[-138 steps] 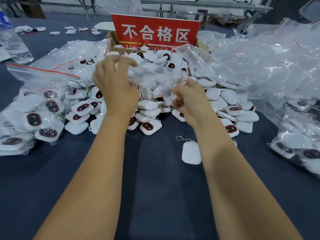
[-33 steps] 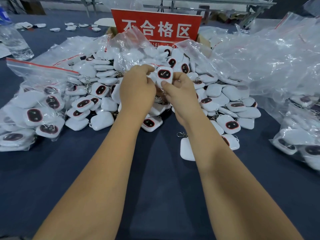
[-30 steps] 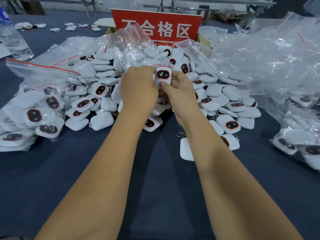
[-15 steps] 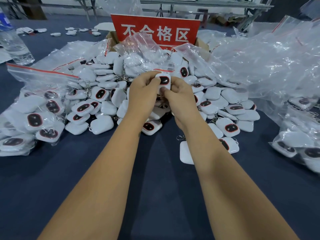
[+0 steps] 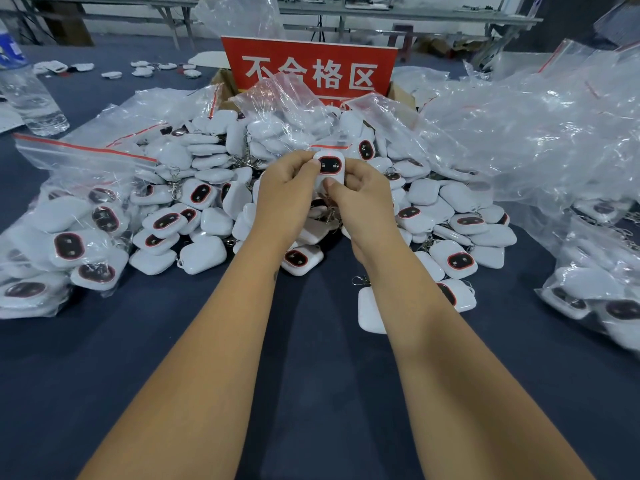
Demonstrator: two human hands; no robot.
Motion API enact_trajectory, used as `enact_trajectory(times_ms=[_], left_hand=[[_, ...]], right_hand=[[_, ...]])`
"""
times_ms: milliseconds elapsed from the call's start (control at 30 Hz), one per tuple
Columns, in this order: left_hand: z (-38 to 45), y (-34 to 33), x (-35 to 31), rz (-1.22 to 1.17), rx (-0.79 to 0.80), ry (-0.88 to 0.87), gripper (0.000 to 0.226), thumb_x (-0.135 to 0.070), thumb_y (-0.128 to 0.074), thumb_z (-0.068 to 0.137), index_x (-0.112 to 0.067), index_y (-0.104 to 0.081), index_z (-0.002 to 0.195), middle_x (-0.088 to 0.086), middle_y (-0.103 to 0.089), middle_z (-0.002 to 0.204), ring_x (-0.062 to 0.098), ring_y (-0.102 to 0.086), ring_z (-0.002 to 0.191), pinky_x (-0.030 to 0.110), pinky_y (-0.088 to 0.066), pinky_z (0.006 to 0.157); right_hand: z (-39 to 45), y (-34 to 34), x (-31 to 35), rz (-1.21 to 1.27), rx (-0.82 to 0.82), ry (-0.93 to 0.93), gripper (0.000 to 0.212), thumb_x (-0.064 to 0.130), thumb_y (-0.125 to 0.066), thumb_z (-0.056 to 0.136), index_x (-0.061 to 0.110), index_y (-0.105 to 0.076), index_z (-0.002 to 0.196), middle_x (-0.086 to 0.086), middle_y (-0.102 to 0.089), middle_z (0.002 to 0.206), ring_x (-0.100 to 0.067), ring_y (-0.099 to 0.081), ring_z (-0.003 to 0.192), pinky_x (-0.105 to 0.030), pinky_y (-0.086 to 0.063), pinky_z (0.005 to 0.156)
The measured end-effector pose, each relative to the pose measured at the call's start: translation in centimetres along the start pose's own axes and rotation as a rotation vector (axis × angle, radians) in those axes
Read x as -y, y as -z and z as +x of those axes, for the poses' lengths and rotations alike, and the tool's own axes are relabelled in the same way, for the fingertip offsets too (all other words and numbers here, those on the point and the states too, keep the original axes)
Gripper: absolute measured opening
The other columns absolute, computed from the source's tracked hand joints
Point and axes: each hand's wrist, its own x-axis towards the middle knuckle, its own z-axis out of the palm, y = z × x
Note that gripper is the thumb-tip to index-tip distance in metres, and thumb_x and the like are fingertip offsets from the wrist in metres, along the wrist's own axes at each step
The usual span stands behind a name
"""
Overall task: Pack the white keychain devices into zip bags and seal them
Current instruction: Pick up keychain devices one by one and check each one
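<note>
Device: one white keychain device [image 5: 329, 168] stands upright between your hands, dark face toward you, above the pile [image 5: 214, 216] on the desk [image 5: 311, 375].
Left grip: your left hand [image 5: 287, 192] pinches its left edge.
Right grip: your right hand [image 5: 363, 199] pinches its lower end.
Bag: an open clear bag [image 5: 287, 109] lies just behind and above the device.
Key relation: the device's long axis points up toward the bag; both hands are equally near.
</note>
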Motion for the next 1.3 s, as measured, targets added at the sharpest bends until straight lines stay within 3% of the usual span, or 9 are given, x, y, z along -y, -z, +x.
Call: enact_trajectory(times_ms=[133,300,433,633,800,933,1200,1300], left_hand=[[-0.03,0.07,-0.01,0.014,0.012,-0.01,0.023,-0.013,-0.052,0.097,-0.027,-0.068,0.091,-0.022,-0.066,0.068,-0.01,-0.061,0.064,0.006,-0.045,0.052],[0.03,0.08,0.09,0.045,0.041,-0.012,0.022,-0.014,-0.052,0.096,-0.022,-0.072,0.097,-0.011,-0.07,0.085,-0.005,-0.064,0.072,0.01,-0.049,0.057],[0.09,0.11,0.34,0.064,0.067,0.017,0.022,-0.017,-0.052,0.095,-0.021,-0.073,0.101,-0.008,-0.07,0.087,0.005,-0.067,0.081,0.023,-0.055,0.061],[0.22,0.15,0.42,0.094,0.047,-0.035,0.019,-0.015,-0.055,0.094,-0.015,-0.071,0.103,-0.001,-0.071,0.093,0.004,-0.064,0.085,0.01,-0.048,0.066],[0.1,-0.06,0.46,0.116,0.041,-0.034,0.015,-0.015,-0.056,0.094,-0.014,-0.069,0.102,-0.003,-0.068,0.09,-0.002,-0.061,0.076,0.006,-0.045,0.057],[0.03,-0.15,0.44,0.157,0.04,-0.044,0.014,-0.016,-0.058,0.093,-0.012,-0.067,0.102,-0.003,-0.066,0.09,-0.004,-0.058,0.074,0.006,-0.044,0.055],[-0.28,-0.12,0.29,0.194,0.054,-0.06,0.013,-0.015,-0.058,0.093,-0.008,-0.065,0.1,-0.004,-0.062,0.086,-0.009,-0.055,0.067,0.005,-0.042,0.054],[-0.24,-0.13,0.22,0.226,0.045,-0.067,0.009,-0.016,-0.059,0.092,-0.011,-0.065,0.095,-0.007,-0.061,0.082,-0.005,-0.053,0.067,0.007,-0.042,0.057]], right_hand=[[0.01,0.02,-0.02,0.014,0.005,-0.014,0.025,-0.003,-0.057,0.093,0.017,-0.064,0.107,0.0,-0.076,0.093,-0.012,-0.072,0.086,-0.024,-0.058,0.077],[0.07,-0.11,0.03,0.049,0.003,-0.049,0.025,-0.002,-0.059,0.089,0.015,-0.067,0.105,0.001,-0.075,0.087,-0.009,-0.071,0.079,-0.022,-0.057,0.07],[0.08,-0.13,0.15,0.105,-0.022,-0.092,0.016,0.006,-0.058,0.091,0.016,-0.07,0.097,-0.001,-0.071,0.085,-0.013,-0.066,0.081,-0.035,-0.054,0.08],[-0.03,-0.25,0.34,0.1,-0.052,-0.076,0.018,0.011,-0.056,0.094,0.008,-0.07,0.105,-0.013,-0.07,0.096,-0.019,-0.063,0.085,-0.048,-0.054,0.09],[-0.04,-0.25,0.24,0.057,-0.07,-0.072,0.019,0.012,-0.054,0.095,0.007,-0.068,0.107,-0.022,-0.069,0.104,-0.032,-0.067,0.094,-0.051,-0.053,0.093],[0.04,-0.29,0.17,0.058,-0.058,-0.063,0.017,0.011,-0.054,0.095,0.006,-0.067,0.104,-0.014,-0.067,0.091,-0.023,-0.063,0.085,-0.049,-0.056,0.086],[0.04,-0.24,0.09,0.111,-0.063,-0.096,0.014,0.014,-0.056,0.091,0.013,-0.069,0.094,-0.01,-0.067,0.086,-0.022,-0.063,0.083,-0.05,-0.056,0.084],[0.1,-0.24,0.03,0.124,-0.055,-0.105,0.015,0.012,-0.055,0.091,0.013,-0.07,0.094,-0.011,-0.067,0.086,-0.022,-0.064,0.08,-0.043,-0.058,0.073]])
